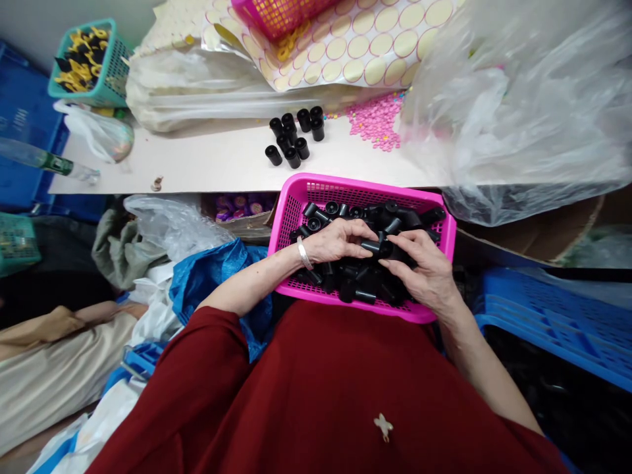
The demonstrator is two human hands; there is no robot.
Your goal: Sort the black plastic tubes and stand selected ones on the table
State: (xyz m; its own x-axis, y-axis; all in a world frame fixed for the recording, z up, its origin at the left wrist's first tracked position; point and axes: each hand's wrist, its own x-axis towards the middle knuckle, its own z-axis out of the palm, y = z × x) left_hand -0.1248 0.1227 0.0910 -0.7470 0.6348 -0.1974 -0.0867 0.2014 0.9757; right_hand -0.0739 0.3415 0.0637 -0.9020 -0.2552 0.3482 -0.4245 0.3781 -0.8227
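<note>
A pink plastic basket (363, 184) rests at the table's front edge, against my body, full of loose black plastic cylinders (365, 296). Above the middle of the basket, my left hand (338, 242) pinches a short black cylinder (371, 247) between thumb and fingers. Close beside it, my right hand (422, 266) has its thumb and fingers closed around another dark piece, partly hidden by the fingers. The two held pieces meet or nearly meet. On the white table, several black cylinders (291, 157) stand upright in a loose group.
Small pink pieces (378, 122) lie heaped beside a large clear plastic bag (518, 99). A sheet of round stickers (355, 46) covers the back. A teal basket (118, 72) holds yellow and black parts. Blue crates (557, 322) stand at the right; another person's legs (59, 368) show left.
</note>
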